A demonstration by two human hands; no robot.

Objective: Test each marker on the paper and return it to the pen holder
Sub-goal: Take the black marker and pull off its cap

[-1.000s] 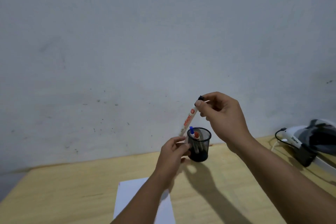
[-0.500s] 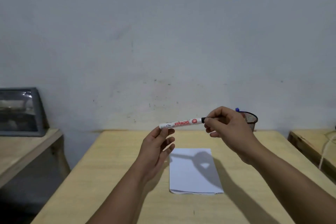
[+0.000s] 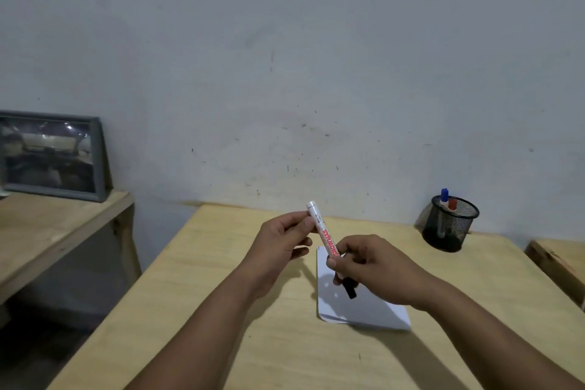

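Note:
A white marker (image 3: 323,233) with red lettering and a black cap is held slanted above the table by both hands. My left hand (image 3: 281,242) pinches its upper white end. My right hand (image 3: 370,266) grips the lower end, and the black cap pokes out below the fingers. Under the hands lies a white sheet of paper (image 3: 364,310), partly hidden by my right hand. The black mesh pen holder (image 3: 451,225) stands at the table's far right near the wall, with a blue-capped and a red-capped marker inside.
The wooden table (image 3: 221,310) reaches to a grey wall. A second wooden table stands to the left with a framed picture (image 3: 50,157) leaning on the wall. Another wooden surface (image 3: 560,258) shows at the right edge.
The marker went from over the pen holder to level between both hands, and now tilts with its capped end down over the paper. The view has shifted, so the holder appears farther right.

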